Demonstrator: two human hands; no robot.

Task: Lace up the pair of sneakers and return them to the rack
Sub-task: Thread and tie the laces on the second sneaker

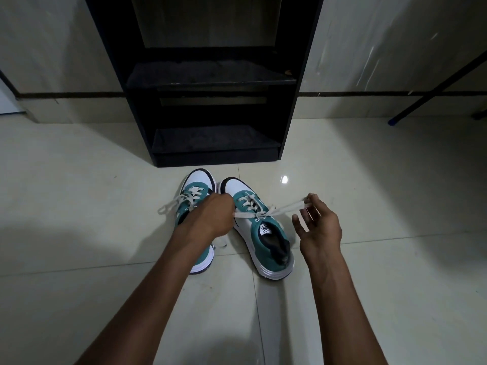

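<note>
Two teal and white sneakers stand side by side on the tiled floor, toes toward the black rack point(297, 106). The right sneaker point(261, 233) has its pale lace point(283, 208) pulled taut to both sides above the tongue. My left hand point(210, 217) pinches the lace's left end and covers much of the left sneaker point(196, 184). My right hand point(317, 225) holds the lace's right end between thumb and forefinger, other fingers spread. The left sneaker's lace ends trail loose to the left.
The rack's lower shelf point(213, 139) and middle shelf point(210, 72) hold nothing. A dark slanted pole with a blue foot point(392, 121) stands at the right by the wall. Glossy cream floor tiles point(369, 259) surround the shoes.
</note>
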